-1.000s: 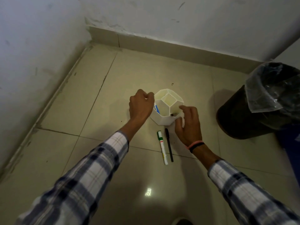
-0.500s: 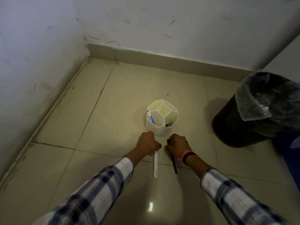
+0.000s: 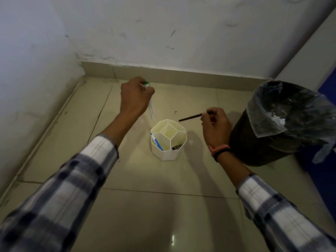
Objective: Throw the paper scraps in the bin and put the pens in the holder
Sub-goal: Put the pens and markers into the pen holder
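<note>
The left hand [image 3: 135,99] grips a white marker [image 3: 151,110] above the holder [image 3: 168,140]. The right hand [image 3: 215,124] pinches a black pen [image 3: 190,117] just past it. The bin [image 3: 283,122] stands beside. I think both go in next, tips aimed down into a slot.

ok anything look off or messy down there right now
Nothing is spilled or broken. The white holder stands upright on the floor, with two pens already in its compartments. A few dark specks dot the tile behind it, too small to identify. The bin's liner is crumpled and sags over the rim.
</note>
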